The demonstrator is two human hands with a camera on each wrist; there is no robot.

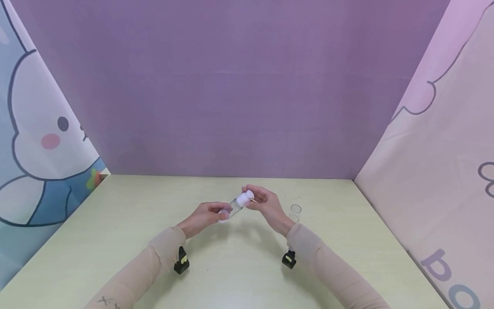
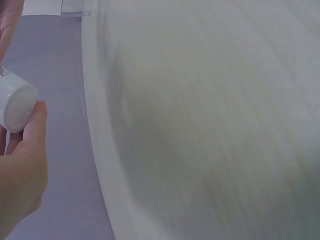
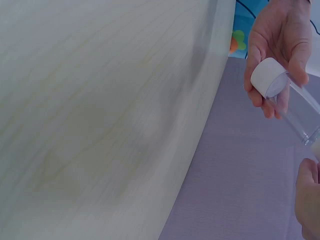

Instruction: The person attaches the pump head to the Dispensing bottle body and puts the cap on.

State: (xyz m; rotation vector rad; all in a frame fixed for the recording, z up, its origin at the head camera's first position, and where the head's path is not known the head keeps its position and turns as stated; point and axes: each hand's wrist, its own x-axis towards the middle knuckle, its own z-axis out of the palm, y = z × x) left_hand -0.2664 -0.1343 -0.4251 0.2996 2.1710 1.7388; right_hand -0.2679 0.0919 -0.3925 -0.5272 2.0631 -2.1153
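- White at both ends and see-through between, a small bottle point(image 1: 234, 207) is held in the air above the pale table point(image 1: 231, 274), slanted so that its white top point(image 1: 245, 198) points up and toward the right.
- The left hand point(image 1: 206, 213) grips the lower end, thumb on one side and fingers round the other, about the white base point(image 3: 264, 75). That end probably serves as the steady one, and a hold so low leaves much of the clear wall uncovered.
- The right hand point(image 1: 270, 208) is at the upper end, its fingers and thumb drawn narrow about the white top. It looks like a pinch; how firm, I cannot tell, since the right wrist view cuts that end off.
- With one hand at each end, neither gets in the other's way, and any turn or pull at the top could be countered from the base.
- The slant likely suits the forearms, which come in from two sides, and brings the top to the right fingers.
- A clear cylinder point(image 1: 295, 213) stands on the table beside the right wrist, apart from the bottle, seemingly upright with its rim uppermost. There it is out from under the work, yet presumably within easy reach.
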